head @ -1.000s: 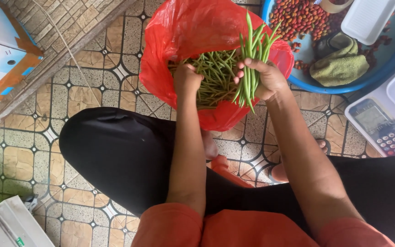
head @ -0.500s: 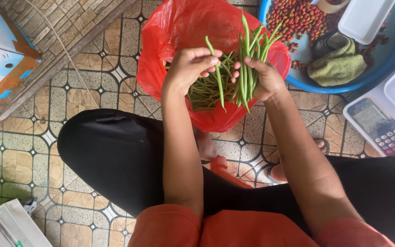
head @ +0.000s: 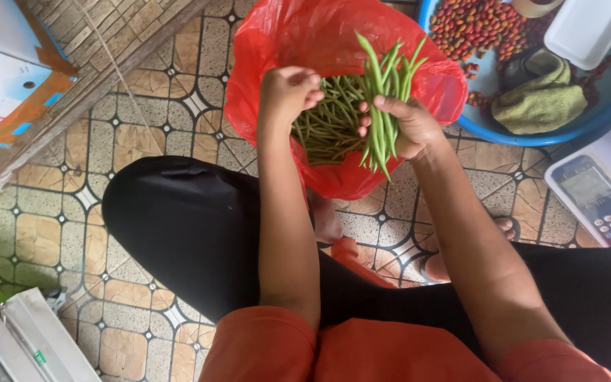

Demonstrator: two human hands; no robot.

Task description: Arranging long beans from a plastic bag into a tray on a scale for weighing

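Note:
A red plastic bag (head: 305, 35) lies open on the tiled floor with a heap of green beans (head: 327, 124) inside. My right hand (head: 408, 127) grips an upright bunch of green beans (head: 385, 92) above the bag's right side. My left hand (head: 290, 90) hovers over the bag's left side with its fingers curled together; whether a bean is pinched in them cannot be made out.
A blue basin (head: 602, 117) at the top right holds red berries (head: 479, 28), a green cloth (head: 540, 99) and a white tray (head: 588, 28). A weighing scale with a keypad (head: 599, 194) stands at the right. A cardboard box (head: 8, 85) sits at the left, and my black-clad legs cross below.
My left hand has risen out of the heap of beans and drawn slightly left, fingers closing. My right hand keeps holding its bunch in about the same place.

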